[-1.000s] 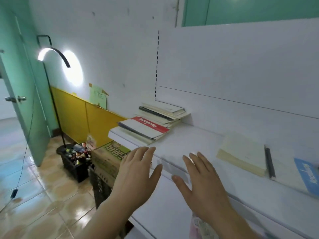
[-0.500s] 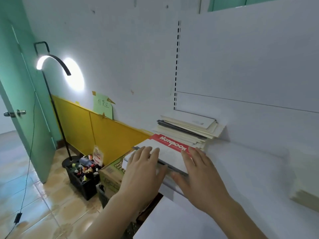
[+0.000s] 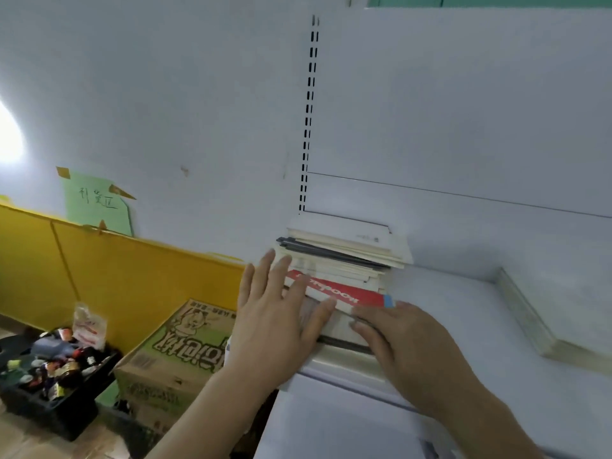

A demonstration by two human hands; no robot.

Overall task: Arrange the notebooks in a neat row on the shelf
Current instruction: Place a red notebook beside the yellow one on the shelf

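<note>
Head view: cardboard box (image 3: 180, 354) beside shelf (image 3: 463, 326)

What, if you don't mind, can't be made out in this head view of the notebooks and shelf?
- Front notebook stack: the left hand and right hand cover most of it, so no count.
- Red cover: lettering blurred and partly under fingers.
- Pale book at right: cut off by the frame edge.
- Rear stack: top label too small to read.

a cardboard box (image 3: 178, 356) with green print stands on the floor beside a black crate (image 3: 49, 392) of small bottles; a green paper note (image 3: 97, 203) is taped above yellow wall panelling (image 3: 99, 270).
</note>
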